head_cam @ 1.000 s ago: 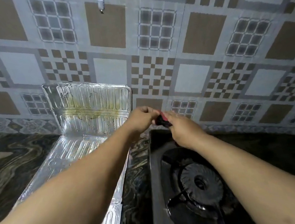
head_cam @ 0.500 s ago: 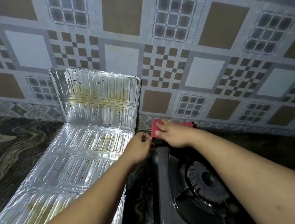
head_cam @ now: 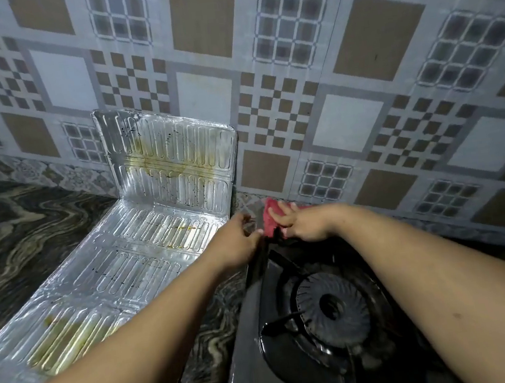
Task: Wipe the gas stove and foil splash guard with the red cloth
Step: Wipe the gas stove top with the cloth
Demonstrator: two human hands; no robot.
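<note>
The red cloth (head_cam: 269,221) lies bunched at the far left corner of the black gas stove (head_cam: 247,324). My right hand (head_cam: 305,224) presses on it with the fingers over its top. My left hand (head_cam: 238,243) is just left of the cloth at the stove's corner, fingers curled; whether it pinches the cloth's edge is unclear. The stove's round burner (head_cam: 333,305) sits below my right forearm. The foil splash guard (head_cam: 145,260) lies left of the stove, one panel standing against the wall, with yellow grease stains.
A dark marbled countertop (head_cam: 23,236) carries the foil and stove. A patterned tiled wall (head_cam: 327,82) rises right behind them. A strip of countertop (head_cam: 211,337) shows between foil and stove.
The view has tilted down and moved closer. Both hands stayed at the stove's far left corner, and the red cloth has spread out from under my right hand.
</note>
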